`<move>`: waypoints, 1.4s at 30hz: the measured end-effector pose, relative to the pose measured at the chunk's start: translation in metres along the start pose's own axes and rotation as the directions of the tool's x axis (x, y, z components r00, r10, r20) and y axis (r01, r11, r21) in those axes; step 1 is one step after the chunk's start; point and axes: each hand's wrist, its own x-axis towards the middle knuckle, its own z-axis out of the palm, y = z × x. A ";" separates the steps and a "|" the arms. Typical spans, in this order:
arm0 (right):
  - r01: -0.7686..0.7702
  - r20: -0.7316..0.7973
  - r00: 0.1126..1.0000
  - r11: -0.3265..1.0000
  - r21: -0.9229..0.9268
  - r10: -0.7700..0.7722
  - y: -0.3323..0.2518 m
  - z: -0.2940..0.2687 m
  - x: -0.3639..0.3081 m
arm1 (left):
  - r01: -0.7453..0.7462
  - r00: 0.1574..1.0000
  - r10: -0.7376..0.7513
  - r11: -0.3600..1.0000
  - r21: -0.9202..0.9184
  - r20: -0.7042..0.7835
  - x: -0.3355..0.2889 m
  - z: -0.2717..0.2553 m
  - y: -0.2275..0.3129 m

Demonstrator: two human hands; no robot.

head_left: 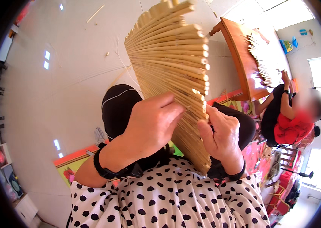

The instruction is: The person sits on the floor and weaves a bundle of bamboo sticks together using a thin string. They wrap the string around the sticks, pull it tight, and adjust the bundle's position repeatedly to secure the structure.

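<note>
A mat of pale reeds [164, 51], bound side by side, stands tilted across my lap, its cut ends facing right. My left hand [154, 116] lies over the mat's face, thumb and fingertips pinched together at a thin strand of string. A pale string [119, 95] loops over my dark-clad left knee toward the mat. At the right edge, my right hand [221, 133] grips the reed ends between thumb and fingers. Part of the mat behind my left hand is hidden.
At the right, a person in red [293, 123] sits by a wooden table [240, 57] bearing another spread of reeds [265, 60]. Loose reed pieces [95, 13] lie on the tiled floor [73, 68]. A colourful floor mat [67, 169] lies under me. Shelves [3, 155] stand far left.
</note>
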 end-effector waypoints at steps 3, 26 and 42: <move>0.060 -0.032 0.998 0.996 0.072 -0.058 -0.002 0.010 -0.001 | 0.047 0.998 -0.047 0.999 0.003 0.053 -0.002 -0.019 0.004; 0.044 -0.025 0.999 0.673 0.738 -0.038 -0.003 0.068 -0.016 | 0.517 0.786 -0.517 0.850 0.098 0.340 -0.068 -0.090 0.017; 0.143 -0.139 0.989 0.667 0.732 -0.059 0.002 0.074 -0.019 | 0.694 0.679 -0.689 0.715 0.085 0.255 -0.075 -0.090 0.036</move>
